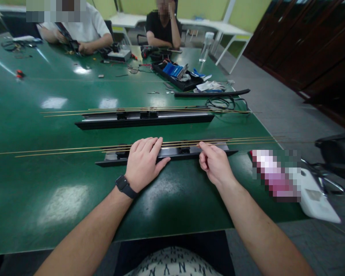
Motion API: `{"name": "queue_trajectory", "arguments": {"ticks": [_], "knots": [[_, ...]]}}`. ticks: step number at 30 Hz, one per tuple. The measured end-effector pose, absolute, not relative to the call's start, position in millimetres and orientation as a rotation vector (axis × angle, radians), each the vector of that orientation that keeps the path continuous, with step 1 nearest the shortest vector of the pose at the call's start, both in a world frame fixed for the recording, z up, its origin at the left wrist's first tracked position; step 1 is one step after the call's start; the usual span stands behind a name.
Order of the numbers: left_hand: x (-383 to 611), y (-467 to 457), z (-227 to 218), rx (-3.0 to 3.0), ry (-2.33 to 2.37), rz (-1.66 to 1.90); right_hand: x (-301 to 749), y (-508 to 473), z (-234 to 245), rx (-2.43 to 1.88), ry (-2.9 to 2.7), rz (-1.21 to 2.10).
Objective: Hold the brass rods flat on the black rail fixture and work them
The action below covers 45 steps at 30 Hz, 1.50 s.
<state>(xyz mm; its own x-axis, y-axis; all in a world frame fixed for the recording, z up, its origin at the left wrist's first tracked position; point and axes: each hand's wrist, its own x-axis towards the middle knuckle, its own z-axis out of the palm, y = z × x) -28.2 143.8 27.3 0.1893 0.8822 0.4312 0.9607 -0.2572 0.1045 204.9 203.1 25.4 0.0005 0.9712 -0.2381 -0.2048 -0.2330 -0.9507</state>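
A long black rail [186, 151] lies across the green table [60, 191] close in front of me, with thin brass rods [60, 149] running along its top. My left hand [143, 163] rests flat on the rail's middle, fingers together over the rods, a black watch on the wrist. My right hand [214, 163] is curled just right of it, thumb and forefinger pinched at the rods above the rail. A second black rail [143, 119] with more brass rods [146, 110] lies farther back.
Two people sit at the far side among tools, cables [222, 102] and a black tray of blue parts [175, 74]. A black strip [212, 93] lies at the right, a clear bottle [205, 46] behind it. A white device [316, 199] overhangs the right edge.
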Motion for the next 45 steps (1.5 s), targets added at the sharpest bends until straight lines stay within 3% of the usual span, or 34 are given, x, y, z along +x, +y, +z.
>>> {"name": "queue_trajectory", "arguments": {"ticks": [45], "knots": [[-28.8, 143.6, 29.1, -2.281, -1.790, -0.625, 207.8, 204.1, 26.2, -1.241, -0.881, 1.457]]}}
